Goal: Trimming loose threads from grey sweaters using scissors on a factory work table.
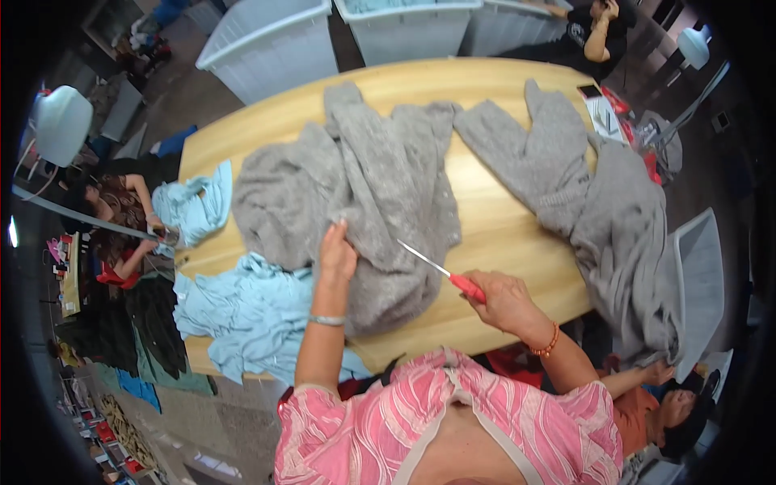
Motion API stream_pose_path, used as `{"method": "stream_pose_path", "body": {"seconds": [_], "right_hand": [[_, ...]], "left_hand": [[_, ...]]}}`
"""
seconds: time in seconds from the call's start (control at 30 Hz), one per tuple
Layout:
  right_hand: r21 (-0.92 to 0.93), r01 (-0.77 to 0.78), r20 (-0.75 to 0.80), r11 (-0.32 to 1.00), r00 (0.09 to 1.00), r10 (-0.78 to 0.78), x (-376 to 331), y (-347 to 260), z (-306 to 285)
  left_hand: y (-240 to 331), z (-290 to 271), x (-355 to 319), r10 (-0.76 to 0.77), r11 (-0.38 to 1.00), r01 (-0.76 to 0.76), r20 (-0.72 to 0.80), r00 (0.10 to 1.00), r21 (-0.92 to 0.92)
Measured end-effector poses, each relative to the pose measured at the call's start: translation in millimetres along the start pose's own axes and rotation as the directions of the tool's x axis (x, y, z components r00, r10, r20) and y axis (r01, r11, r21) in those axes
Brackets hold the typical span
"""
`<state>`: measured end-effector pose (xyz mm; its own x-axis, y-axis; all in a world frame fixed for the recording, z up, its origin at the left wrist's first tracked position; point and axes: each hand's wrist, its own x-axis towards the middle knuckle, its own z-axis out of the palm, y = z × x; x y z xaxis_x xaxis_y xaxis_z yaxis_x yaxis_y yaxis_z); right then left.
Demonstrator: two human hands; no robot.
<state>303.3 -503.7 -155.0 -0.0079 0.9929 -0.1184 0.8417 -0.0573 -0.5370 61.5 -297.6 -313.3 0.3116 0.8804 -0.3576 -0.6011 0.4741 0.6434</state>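
A grey knit garment lies bunched in front of me on the wooden table, with pale specks scattered over its surface. My left hand pinches a bit of this knit near its middle. Held by its handle in my right hand is a red-handled tool with a slim metal shaft. The shaft points up and left, its tip at the knit a little right of my left hand; whether it touches the cloth I cannot tell.
Light blue cloth is heaped at left. More grey knit clothing spreads over the right edge, where a person in orange touches it. Another person handles blue cloth at far left. Plastic bins stand beyond the table.
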Motion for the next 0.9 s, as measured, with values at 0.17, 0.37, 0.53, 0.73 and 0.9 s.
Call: {"method": "stream_pose_path", "body": {"seconds": [0.17, 0.37, 0.53, 0.73, 0.9], "right_hand": [[-0.038, -0.053, 0.075, 0.998, 0.996, 0.056, 15, -6, 12], [-0.091, -0.017, 0.065, 0.996, 0.998, 0.023, 44, -26, 14], [-0.109, 0.004, 0.133, 0.994, 0.991, 0.011, 58, -24, 11], [-0.083, 0.03, 0.221, 0.996, 0.975, -0.011, 51, -26, 18], [-0.101, 0.021, 0.26, 0.995, 0.966, 0.007, 34, -24, 15]], "left_hand": [[-13, 14, -12, 0.119, 0.966, -0.098, -0.074, 0.99, 0.238], [-16, 15, -12, 0.297, 0.779, -0.3, 0.097, 0.95, 0.551], [-11, 6, -8, 0.251, 0.875, -0.28, 0.125, 0.96, 0.394], [-18, -2, -10, 0.187, 0.915, -0.245, 0.201, 0.962, 0.321], [-4, -10, -19, 0.051, 0.967, -0.095, 0.184, 0.982, 0.235]]}}
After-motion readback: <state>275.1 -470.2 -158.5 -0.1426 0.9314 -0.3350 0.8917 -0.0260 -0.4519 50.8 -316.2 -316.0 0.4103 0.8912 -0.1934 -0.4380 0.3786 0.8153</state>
